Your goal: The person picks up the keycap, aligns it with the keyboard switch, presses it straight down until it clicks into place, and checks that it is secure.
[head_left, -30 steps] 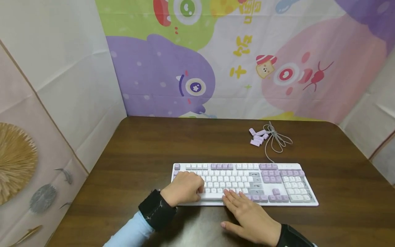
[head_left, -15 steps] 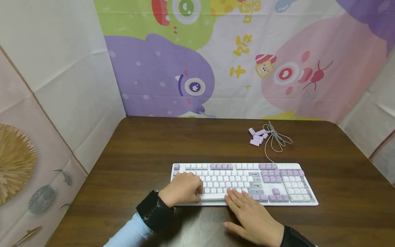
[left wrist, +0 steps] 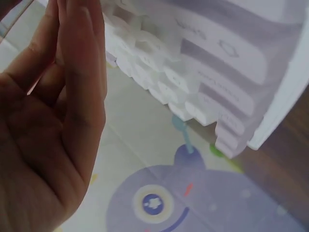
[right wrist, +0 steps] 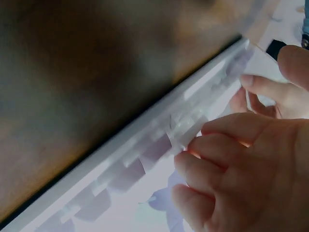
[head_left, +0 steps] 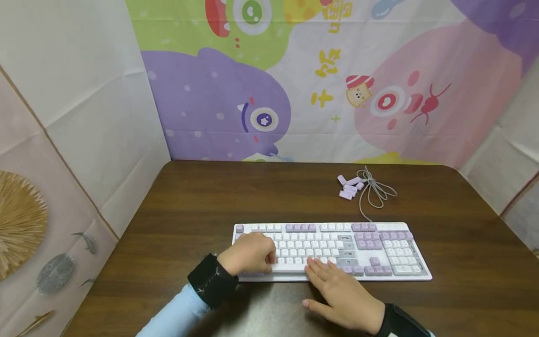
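A white keyboard (head_left: 313, 245) with white, lilac and grey keycaps lies near the front of the table. My left hand (head_left: 249, 254) is over its left part, fingers bent down and thumb by the bottom row. In the left wrist view that hand (left wrist: 58, 111) is beside the Shift and Caps Lock keys; whether it pinches anything is hidden. My right hand (head_left: 343, 295) lies palm down, its straight fingertips on the front rows right of the middle, thumb spread off the keyboard. The right wrist view shows these fingers (right wrist: 217, 145) along the front edge, beside lilac keycaps (right wrist: 128, 176).
Several loose lilac keycaps (head_left: 349, 187) lie in a small heap behind the keyboard. Next to them is its coiled cable (head_left: 376, 189). The brown table (head_left: 202, 192) ends against a cartoon cloth (head_left: 269, 93), and white panels (head_left: 92, 84) stand at the sides.
The hands keep almost the same pose on the keyboard. My right fingertips shift slightly right and then back left; the view itself drifts a little.
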A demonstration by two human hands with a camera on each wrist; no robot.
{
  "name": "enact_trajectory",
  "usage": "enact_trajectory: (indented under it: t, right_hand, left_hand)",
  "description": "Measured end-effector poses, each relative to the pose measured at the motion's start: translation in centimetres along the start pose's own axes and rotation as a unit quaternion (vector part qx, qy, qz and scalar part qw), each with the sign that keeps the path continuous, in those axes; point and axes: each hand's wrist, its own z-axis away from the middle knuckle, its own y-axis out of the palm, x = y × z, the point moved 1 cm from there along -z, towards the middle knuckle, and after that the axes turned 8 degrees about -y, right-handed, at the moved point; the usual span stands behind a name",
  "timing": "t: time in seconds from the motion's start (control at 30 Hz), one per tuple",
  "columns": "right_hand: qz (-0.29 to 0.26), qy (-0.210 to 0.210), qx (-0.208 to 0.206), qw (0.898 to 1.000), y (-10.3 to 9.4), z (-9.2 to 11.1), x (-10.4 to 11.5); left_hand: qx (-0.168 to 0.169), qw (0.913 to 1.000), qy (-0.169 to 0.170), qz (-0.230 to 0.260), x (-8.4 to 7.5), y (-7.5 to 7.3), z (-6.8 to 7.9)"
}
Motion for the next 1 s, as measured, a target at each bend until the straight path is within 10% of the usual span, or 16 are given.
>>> enact_trajectory:
  t: [0.2,0.53,1.0]
  right_hand:
    - [0.054,-0.011,-0.006,0.998,0.5,0.1,0.6]
    - [0.05,-0.003,0.009,0.999,0.6,-0.1,0.7]
    - [0.064,-0.024,0.002,0.998,0.9,-0.5,0.0]
  left_hand:
    - [-0.106,0.9915,0.03,-0.069,-0.7,0.7,0.9]
    - [-0.162,0.9768,0.028,-0.137,-1.7,1.3,1.5]
    - [-0.097,0.9923,-0.008,-0.076,-1.7,0.7,0.3]
